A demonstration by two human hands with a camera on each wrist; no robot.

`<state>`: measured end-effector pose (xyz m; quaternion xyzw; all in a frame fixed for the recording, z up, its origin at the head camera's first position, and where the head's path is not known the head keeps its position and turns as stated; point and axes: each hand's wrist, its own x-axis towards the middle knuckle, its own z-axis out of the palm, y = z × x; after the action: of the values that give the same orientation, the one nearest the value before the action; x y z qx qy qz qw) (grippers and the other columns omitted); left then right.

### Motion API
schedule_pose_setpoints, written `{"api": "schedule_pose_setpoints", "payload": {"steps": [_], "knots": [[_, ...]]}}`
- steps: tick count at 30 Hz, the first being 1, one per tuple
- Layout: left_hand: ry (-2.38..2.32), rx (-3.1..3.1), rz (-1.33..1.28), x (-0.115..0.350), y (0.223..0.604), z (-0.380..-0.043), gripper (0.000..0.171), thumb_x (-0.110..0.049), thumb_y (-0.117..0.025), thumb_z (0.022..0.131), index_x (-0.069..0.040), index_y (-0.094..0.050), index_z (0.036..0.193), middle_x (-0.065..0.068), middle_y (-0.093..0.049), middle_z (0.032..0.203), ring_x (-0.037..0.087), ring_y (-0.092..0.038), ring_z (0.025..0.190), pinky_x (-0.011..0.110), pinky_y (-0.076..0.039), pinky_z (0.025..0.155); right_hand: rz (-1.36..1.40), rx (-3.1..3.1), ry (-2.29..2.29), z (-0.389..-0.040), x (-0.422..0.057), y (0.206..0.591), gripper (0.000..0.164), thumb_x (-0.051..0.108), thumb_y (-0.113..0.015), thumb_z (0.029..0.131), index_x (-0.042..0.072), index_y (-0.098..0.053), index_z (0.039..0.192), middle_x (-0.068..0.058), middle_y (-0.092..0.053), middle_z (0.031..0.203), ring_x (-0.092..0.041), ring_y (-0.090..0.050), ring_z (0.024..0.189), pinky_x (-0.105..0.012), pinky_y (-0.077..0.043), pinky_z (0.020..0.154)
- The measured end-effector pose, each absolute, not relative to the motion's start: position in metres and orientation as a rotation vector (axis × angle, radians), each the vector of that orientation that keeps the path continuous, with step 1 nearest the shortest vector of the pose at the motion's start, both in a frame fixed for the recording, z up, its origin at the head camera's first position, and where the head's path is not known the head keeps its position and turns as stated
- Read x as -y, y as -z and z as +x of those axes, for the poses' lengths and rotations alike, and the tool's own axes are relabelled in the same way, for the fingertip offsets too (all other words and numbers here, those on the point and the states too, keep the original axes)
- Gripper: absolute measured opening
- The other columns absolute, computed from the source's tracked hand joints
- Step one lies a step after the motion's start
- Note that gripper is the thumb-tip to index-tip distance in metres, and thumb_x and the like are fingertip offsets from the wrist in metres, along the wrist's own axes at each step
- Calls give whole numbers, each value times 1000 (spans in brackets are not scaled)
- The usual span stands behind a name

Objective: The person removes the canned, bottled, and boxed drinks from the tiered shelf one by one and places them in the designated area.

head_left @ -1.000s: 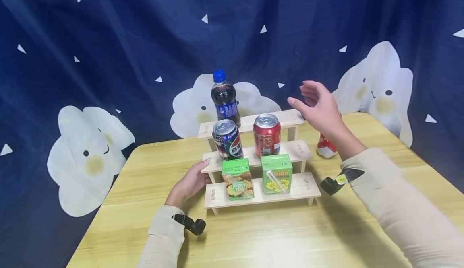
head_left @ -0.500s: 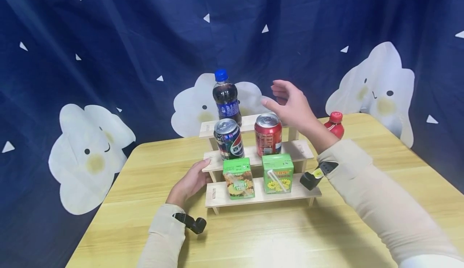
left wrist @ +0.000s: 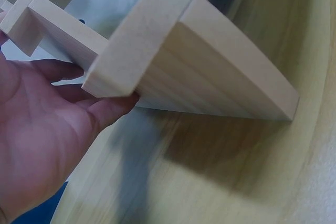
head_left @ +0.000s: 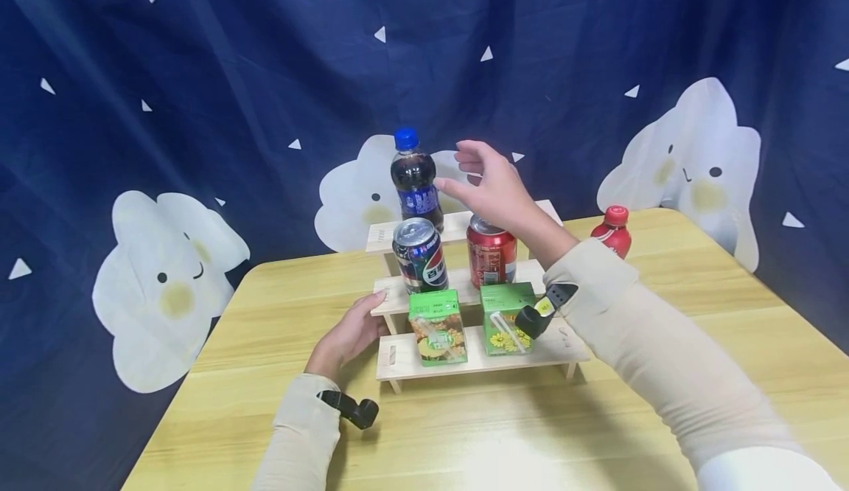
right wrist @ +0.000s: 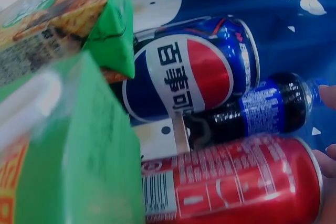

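Leftmost, the left hand (head_left: pixel 350 333) grips the near left end of the middle shelf on a three-tier wooden stand (head_left: pixel 475 351), its thumb and fingers curled about the board's edge. The stand sits on a wood-grain table (head_left: pixel 259 343). Just right of that hand, a blue-capped cola bottle (head_left: pixel 415 172) stands upright on the top tier, with a Pepsi can (head_left: pixel 421 256) in front of it on the middle tier and a green juice carton (head_left: pixel 438 327) on the lowest. Next comes the right hand (head_left: pixel 496 187), raised above the top shelf with its fingers loosely bent and nothing held; the thumb is close beside the bottle, though contact cannot be told. Beneath that hand, a red soda can (head_left: pixel 491 259) stands on the middle tier and a green chrysanthemum-drink carton (head_left: pixel 502 301) below. Farther right, a red-capped bottle (head_left: pixel 614 234) is on the table, apart from the stand.
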<state>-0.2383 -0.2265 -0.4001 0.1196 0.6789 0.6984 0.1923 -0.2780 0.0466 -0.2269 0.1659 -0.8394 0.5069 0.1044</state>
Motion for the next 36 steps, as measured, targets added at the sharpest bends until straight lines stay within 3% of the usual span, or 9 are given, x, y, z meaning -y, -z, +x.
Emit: {"api": "schedule_pose_setpoints", "payload": {"steps": [14, 36], "knots": [[-1961, -1891, 337, 225, 399, -239, 58, -32, -26, 101, 8, -25, 143, 12, -52, 129, 16, -52, 114, 44, -38, 103, 458, 2553, -1489, -284, -25, 224, 75, 42, -70, 82, 18, -35, 144, -4, -47, 141, -18, -46, 128, -39, -42, 102], [-1975, -1883, 338, 227, 401, -239, 57, -31, -26, 101, 9, -25, 142, 3, -56, 121, 12, -53, 111, 39, -39, 101, 500, 2618, -1338, -297, -2, 225, 80, 37, -72, 81, 14, -30, 146, -8, -45, 141, -23, -48, 125, -37, -45, 99]]}}
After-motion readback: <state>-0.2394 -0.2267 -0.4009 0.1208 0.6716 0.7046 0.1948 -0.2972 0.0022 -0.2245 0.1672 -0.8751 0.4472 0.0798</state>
